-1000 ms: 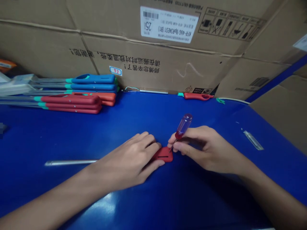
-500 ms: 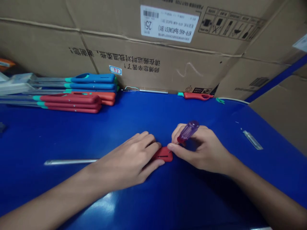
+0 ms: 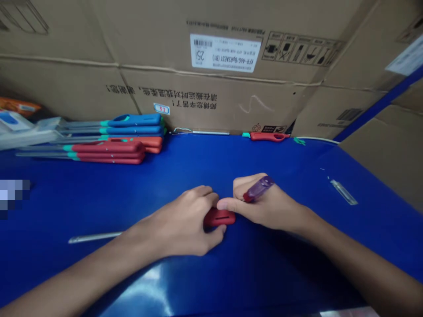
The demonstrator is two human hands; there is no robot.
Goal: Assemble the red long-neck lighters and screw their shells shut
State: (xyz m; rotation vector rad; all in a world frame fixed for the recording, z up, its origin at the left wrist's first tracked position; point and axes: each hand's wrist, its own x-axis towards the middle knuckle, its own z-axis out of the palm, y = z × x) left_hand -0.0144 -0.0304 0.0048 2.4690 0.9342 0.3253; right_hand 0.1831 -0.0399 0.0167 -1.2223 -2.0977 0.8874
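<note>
My left hand (image 3: 194, 220) is closed around the red handle of a long-necked lighter (image 3: 220, 217), which lies on the blue table. Its slotted end pokes out between my thumb and fingers, and the metal tube (image 3: 95, 237) emerges to the left from under my forearm. In my closed right hand (image 3: 264, 202) is a screwdriver with a clear purple handle (image 3: 261, 188), tilted up to the right. My right thumb and fingers touch the upper edge of the red handle. The screwdriver's tip is hidden behind them.
Several blue, orange and red long lighters (image 3: 109, 152) lie stacked at the left. Against the cardboard box (image 3: 185, 79) at the back rest a red lighter shell (image 3: 267, 137) and a thin metal tube (image 3: 211, 132). A clear small tube (image 3: 344, 192) lies at the right.
My right hand has moved slightly left over the red handle, and the screwdriver leans lower. The lighter's tube has turned a little. The whole view has shifted slightly.
</note>
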